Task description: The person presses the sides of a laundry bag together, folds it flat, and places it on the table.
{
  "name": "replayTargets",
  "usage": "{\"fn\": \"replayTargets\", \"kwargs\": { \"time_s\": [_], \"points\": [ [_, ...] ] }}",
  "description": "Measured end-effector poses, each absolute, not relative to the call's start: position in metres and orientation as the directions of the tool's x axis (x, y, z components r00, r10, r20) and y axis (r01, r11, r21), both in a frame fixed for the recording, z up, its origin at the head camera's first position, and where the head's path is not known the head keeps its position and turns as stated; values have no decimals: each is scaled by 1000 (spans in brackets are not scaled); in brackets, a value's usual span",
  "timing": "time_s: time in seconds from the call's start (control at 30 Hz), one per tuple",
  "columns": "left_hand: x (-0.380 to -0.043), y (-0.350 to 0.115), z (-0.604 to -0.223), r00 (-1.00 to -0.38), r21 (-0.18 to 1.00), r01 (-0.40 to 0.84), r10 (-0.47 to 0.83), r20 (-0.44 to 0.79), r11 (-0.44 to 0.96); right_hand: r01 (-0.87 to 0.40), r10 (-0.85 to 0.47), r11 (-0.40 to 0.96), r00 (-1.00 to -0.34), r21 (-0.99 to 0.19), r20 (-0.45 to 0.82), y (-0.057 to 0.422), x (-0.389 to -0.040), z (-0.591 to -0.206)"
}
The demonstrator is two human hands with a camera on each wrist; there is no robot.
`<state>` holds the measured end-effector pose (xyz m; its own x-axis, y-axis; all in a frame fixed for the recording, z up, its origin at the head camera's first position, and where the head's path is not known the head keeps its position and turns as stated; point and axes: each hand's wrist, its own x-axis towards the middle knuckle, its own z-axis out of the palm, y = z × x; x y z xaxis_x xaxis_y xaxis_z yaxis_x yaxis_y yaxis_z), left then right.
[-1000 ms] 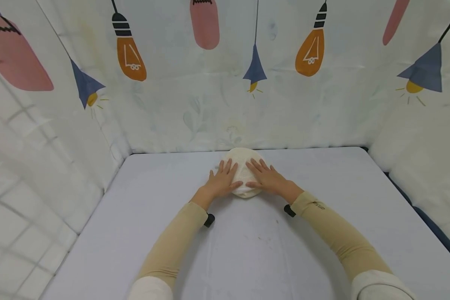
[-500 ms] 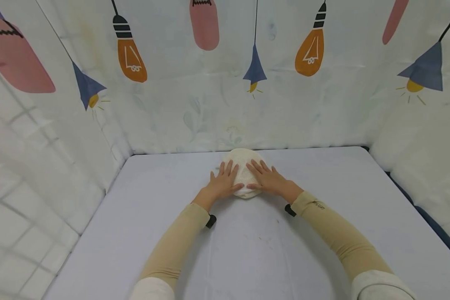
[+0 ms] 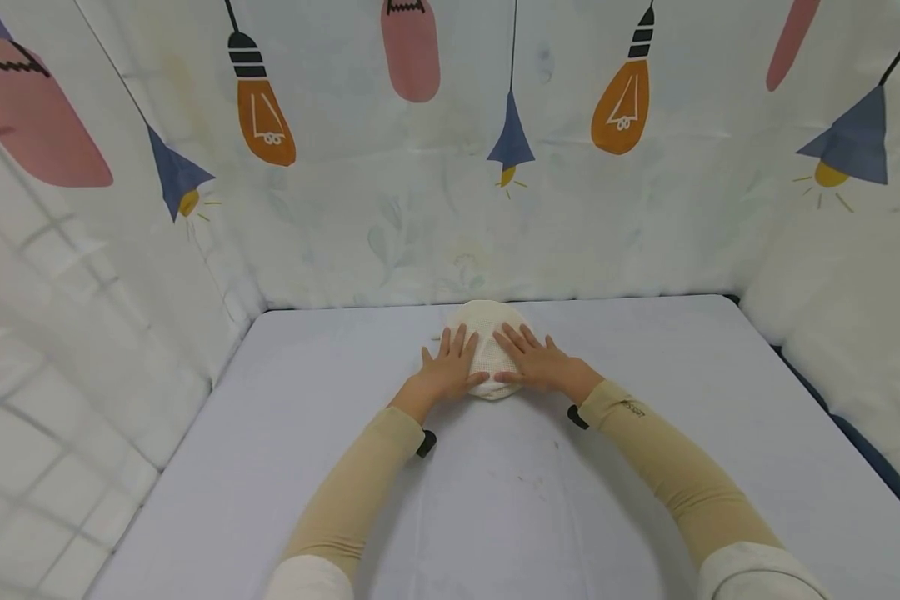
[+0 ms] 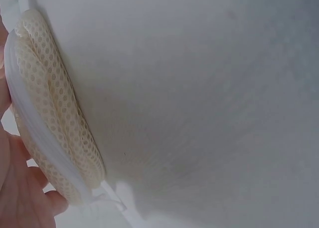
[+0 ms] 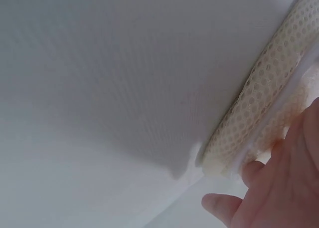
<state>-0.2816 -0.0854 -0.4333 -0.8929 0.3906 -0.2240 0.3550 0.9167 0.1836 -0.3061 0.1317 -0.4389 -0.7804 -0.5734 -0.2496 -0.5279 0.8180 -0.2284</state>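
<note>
A round cream mesh pouch [image 3: 487, 350] lies near the far edge of the table, in the middle. White banding runs round its side, plain in the left wrist view, where the honeycomb mesh [image 4: 75, 113] also shows. On the pouch's left half rests my left hand [image 3: 446, 371], fingers spread and fairly straight. My right hand [image 3: 540, 364] lies on the right half in much the same way, its thumb pointing towards the left thumb. The right wrist view shows the mesh side [image 5: 264, 83] against the table, with fingertips [image 5: 251, 170] along the banding. The palms' undersides are hidden.
A white-covered table [image 3: 480, 517] spreads out in front of me. Behind it hangs a pale curtain [image 3: 330, 217] printed with lamps and bulbs, and similar cloth encloses both sides. Each wrist carries a small black device, such as the left one [image 3: 426, 443].
</note>
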Motion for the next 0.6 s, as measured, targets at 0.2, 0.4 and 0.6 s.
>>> {"fn": "replayTargets", "kwargs": {
  "time_s": [0.2,0.4,0.6],
  "points": [
    [-282,-84,-432,-894,173,344,378,-240,923,-524,-580,813,-767,-253,-274,132,-308,-437],
    [-282,-84,-429,-893,181,332,370,-257,926,-503,-580,810,-761,-302,-289,134,-310,-440],
    [-282,-83,-429,-892,180,333,371,-259,926,-491,-574,815,-760,-308,-305,135,-315,-446]
  ]
}}
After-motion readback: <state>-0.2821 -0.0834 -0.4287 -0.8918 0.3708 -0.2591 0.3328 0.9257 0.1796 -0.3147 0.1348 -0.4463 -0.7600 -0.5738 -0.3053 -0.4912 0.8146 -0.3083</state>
